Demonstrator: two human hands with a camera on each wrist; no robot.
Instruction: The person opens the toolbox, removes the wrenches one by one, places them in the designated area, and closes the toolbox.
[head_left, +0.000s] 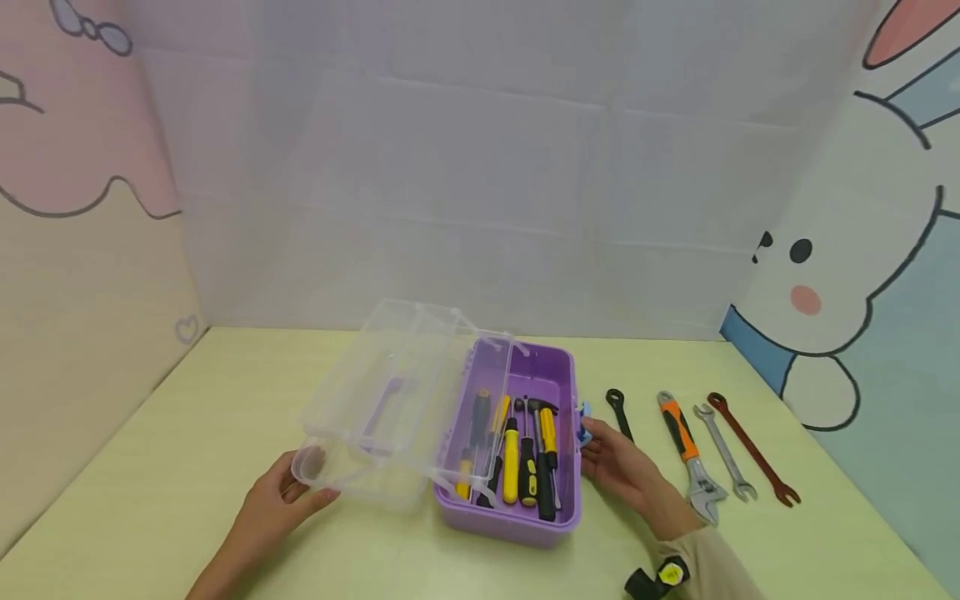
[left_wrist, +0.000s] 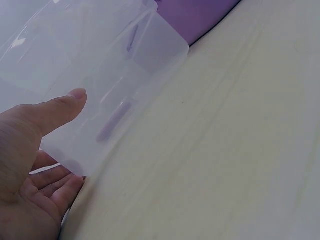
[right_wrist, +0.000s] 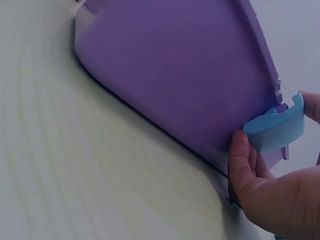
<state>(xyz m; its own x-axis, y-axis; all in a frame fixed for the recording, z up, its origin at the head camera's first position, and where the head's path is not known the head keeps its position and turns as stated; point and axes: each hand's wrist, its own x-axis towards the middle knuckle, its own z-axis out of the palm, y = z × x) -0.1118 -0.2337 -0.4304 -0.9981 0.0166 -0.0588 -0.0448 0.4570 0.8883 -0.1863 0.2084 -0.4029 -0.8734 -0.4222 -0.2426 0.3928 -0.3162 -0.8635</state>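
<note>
A purple toolbox (head_left: 510, 527) stands with its clear plastic lid (head_left: 352, 392) swung over to the left. Screwdrivers (head_left: 512, 467) with yellow and black handles and a hammer (head_left: 545, 483) lie inside, partly seen through the lid. My left hand (head_left: 266, 504) holds the lid's outer edge; in the left wrist view the thumb (left_wrist: 62, 110) lies over the plastic and the fingers bend behind it. At the box's right side, my right hand (head_left: 622, 467) pinches the light blue latch (right_wrist: 277, 131) between thumb and fingers.
Right of the box lie a black wrench (head_left: 617, 404), an orange-handled adjustable wrench (head_left: 690, 458), a silver wrench (head_left: 726, 454) and a red-brown wrench (head_left: 753, 450). A black and yellow tape measure (head_left: 671, 573) sits by the right wrist. Printed cloth walls surround the table.
</note>
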